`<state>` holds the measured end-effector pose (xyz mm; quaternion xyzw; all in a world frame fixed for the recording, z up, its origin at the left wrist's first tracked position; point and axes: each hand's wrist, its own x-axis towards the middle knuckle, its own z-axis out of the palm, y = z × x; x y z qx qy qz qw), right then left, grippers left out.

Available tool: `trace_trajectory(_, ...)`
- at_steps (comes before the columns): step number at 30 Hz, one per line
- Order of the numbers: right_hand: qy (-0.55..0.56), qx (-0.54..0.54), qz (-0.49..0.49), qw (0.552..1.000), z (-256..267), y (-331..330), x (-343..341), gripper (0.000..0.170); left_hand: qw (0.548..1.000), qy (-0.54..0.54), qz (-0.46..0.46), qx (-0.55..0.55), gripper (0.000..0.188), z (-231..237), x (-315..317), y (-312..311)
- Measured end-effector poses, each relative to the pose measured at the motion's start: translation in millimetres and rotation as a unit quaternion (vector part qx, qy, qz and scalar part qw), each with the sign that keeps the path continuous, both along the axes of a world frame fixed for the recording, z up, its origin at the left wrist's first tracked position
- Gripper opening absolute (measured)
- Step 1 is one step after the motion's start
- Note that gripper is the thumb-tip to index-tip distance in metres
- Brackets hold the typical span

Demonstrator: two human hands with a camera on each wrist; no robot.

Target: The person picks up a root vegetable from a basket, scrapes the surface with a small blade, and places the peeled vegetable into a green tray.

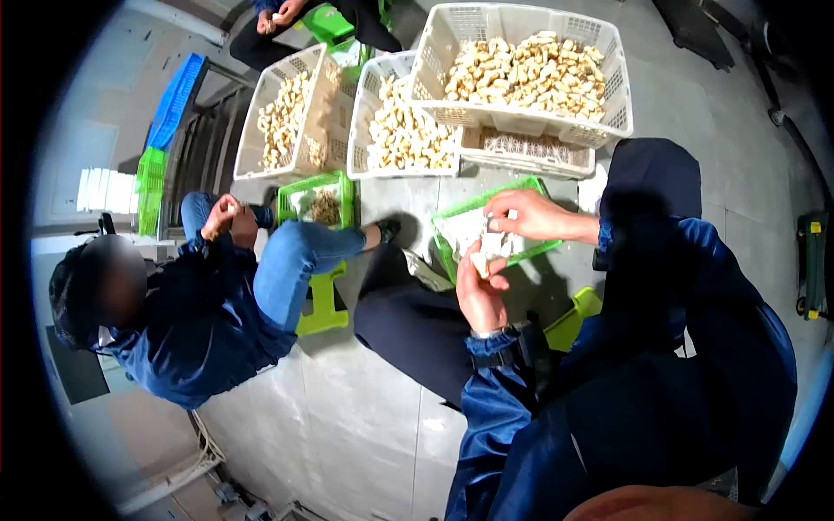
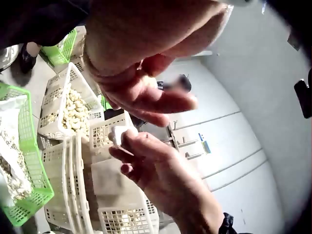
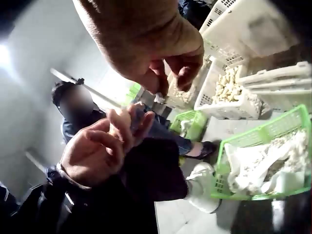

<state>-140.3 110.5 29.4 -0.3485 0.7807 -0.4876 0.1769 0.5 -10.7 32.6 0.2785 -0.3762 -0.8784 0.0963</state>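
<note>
Over a green basket (image 1: 540, 247) lined with white sheeting and holding pale scraps, both hands work close together. My left hand (image 1: 482, 300) is palm up and grips a pale mushroom (image 3: 122, 121) between thumb and fingers. Just above and to the right, my right hand (image 1: 534, 215) is turned palm down. Its thumb and fingertips pinch a small white piece (image 2: 117, 135). A narrow gap separates the two hands in the right wrist view. In the left wrist view, the left hand (image 2: 146, 73) hides its own mushroom.
White crates of pale mushrooms (image 1: 526, 78) stand ahead, one stacked on another. To the left, a seated person (image 1: 200, 321) handles a small pale thing beside another green basket (image 1: 347, 201). A further person's hands (image 1: 276, 19) show at the top. A green stool (image 1: 323, 304) stands left.
</note>
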Motion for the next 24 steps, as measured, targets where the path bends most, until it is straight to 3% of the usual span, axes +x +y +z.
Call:
trace_trajectory(1,-0.089,-0.066,-0.007,0.994,-6.4,-4.6,0.3,0.021,1.0,0.009,0.005,0.01,0.038,-4.4,1.4,-0.1)
trace_trajectory(3,-0.331,-0.01,0.054,0.942,17.3,-4.8,1.6,0.021,0.999,0.0,0.022,0.023,0.038,-1.1,0.6,2.8)
trace_trajectory(8,-0.369,0.004,0.154,0.917,26.2,-5.7,16.1,0.025,0.999,0.028,0.006,0.022,0.043,-4.4,1.7,6.8)
trace_trajectory(13,-0.391,-0.037,0.128,0.911,33.7,-12.0,8.5,0.026,0.999,0.03,-0.011,0.015,0.049,2.6,-3.3,5.6)
trace_trajectory(16,-0.378,-0.083,0.008,0.922,28.6,-33.3,-14.1,0.027,0.999,-0.045,0.011,-0.012,0.05,6.5,-3.7,6.3)
trace_trajectory(18,-0.411,-0.162,0.003,0.897,24.2,-59.0,-47.6,0.026,0.999,-0.039,-0.005,-0.034,0.046,-5.0,-4.3,5.1)
trace_trajectory(21,-0.256,-0.144,-0.055,0.954,21.7,-87.3,-116.8,0.019,0.998,-0.044,-0.008,-0.05,0.038,-9.5,-2.6,1.9)
trace_trajectory(24,-0.189,-0.015,-0.142,0.972,41.4,-71.6,-186.8,0.016,0.99,-0.085,-0.003,-0.11,0.025,-11.4,-2.8,0.9)
